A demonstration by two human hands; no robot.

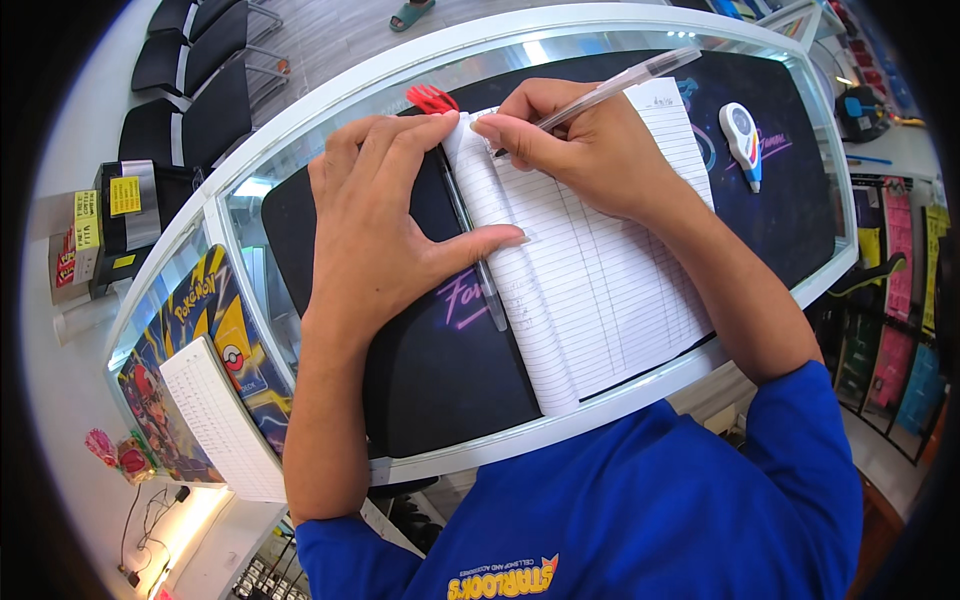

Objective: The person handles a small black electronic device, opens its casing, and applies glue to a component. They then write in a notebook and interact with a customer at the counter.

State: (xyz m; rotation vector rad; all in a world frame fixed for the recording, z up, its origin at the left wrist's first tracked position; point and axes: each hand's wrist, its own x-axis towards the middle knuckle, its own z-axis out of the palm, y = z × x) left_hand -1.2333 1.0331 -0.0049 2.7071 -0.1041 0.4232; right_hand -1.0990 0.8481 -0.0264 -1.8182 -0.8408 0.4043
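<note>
A lined notebook (620,290) with ruled columns lies open on a black desk mat (440,390), its left pages rolled back along the spine side. My right hand (590,150) grips a clear ballpoint pen (640,75), the tip near the page's upper left. My left hand (385,220) is spread, fingertips at the notebook's top left corner and thumb on the rolled pages. Under that hand a second clear pen (490,290) lies along the roll. A red tassel-like strip (432,98) sticks out past the fingertips. The writing by the tip is too small to read.
A white correction tape dispenser (740,140) with a blue tip lies right of the notebook. The mat rests on a glass counter with a white frame (450,462). Left stand a paper pad (215,410) and a colourful box (235,330). Black chairs (190,110) line the far left.
</note>
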